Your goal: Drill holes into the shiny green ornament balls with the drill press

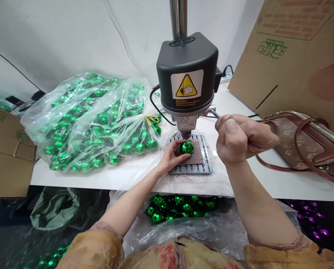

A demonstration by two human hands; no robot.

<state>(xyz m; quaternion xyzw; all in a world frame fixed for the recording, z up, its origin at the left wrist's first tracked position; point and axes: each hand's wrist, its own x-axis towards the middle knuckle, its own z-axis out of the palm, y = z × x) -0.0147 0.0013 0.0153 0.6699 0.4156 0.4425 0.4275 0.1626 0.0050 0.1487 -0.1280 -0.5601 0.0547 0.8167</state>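
Observation:
A shiny green faceted ball [186,148] sits under the chuck of a black bench drill press [187,74]. My left hand [172,155] grips the ball from its left side, thumb in front and fingers behind. Beneath it lies a brown board [198,157] on the slotted metal base [207,168], with dark shavings scattered around. My right hand [235,138] is closed in a fist around the feed lever [214,113] on the press's right side. Most of the lever is hidden by the fist.
A clear bag of green balls [96,123] lies left on the white table [85,181]. Another open bag of green balls [183,207] is below the front edge. A handbag [309,138] and a cardboard box [301,56] stand right; another box [10,157] stands left. Purple balls [315,220] show lower right.

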